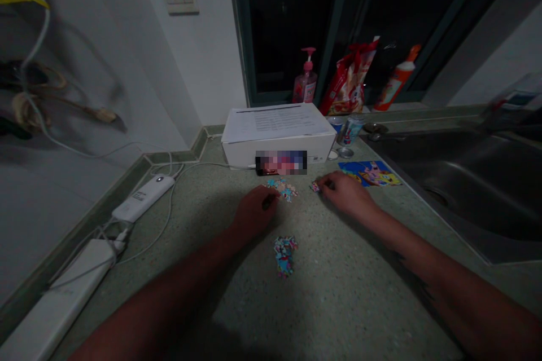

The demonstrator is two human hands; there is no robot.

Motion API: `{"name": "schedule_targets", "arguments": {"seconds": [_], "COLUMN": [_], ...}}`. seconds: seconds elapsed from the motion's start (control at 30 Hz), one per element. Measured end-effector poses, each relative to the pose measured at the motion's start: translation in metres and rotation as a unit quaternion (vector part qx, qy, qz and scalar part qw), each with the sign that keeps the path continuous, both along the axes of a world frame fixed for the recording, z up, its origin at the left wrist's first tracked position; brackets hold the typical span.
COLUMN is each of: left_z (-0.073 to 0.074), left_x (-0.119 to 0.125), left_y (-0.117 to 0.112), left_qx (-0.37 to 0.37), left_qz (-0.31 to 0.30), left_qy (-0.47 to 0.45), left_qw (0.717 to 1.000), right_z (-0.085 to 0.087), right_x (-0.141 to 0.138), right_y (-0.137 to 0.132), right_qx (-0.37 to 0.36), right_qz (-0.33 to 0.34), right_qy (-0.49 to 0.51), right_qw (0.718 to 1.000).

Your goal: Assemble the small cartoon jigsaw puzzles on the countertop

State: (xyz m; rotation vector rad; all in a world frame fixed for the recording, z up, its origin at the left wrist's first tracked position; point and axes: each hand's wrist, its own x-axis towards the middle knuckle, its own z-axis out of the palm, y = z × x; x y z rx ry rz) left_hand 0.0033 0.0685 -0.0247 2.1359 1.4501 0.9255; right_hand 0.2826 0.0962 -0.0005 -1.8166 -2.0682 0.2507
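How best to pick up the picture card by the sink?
Pinch the flat picture card at its near long edge, coming from the person's side with the right hand, which lies closest. It looks thin and lies flat on the speckled counter, so fingertips probably need to lift that edge first. Its far right corner sits close to the sink rim, so avoid that side.

Bare left hand [256, 211] with left forearm [169, 287]; bare right hand [345, 194] with right forearm [440, 276], bearing dark, irregular tattoo-like marks [425, 291] along its mid-length.
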Motion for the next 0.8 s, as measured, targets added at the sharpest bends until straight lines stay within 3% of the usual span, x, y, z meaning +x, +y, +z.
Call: {"name": "schedule_targets", "arguments": {"seconds": [0.17, 0.4, 0.8], "left_z": [0.003, 0.001, -0.001], "left_x": [0.001, 0.001, 0.0], "left_y": [-0.001, 0.0, -0.001], "left_qx": [-0.012, -0.012, 0.024], "left_qz": [0.006, 0.004, -0.064], "left_qy": [-0.008, -0.018, 0.01], "left_qw": [1.0, 1.0, 0.998], "right_z": [-0.003, -0.015, -0.029], "right_x": [-0.016, -0.051, -0.061], "right_y": [-0.011, -0.032, -0.032], "right_qx": [0.067, 0.049, -0.039], "right_qz": [0.061, 0.183, 0.186], "right_qy": [0.079, 0.185, 0.33], "right_qw": [0.993, 0.964, 0.925]}}
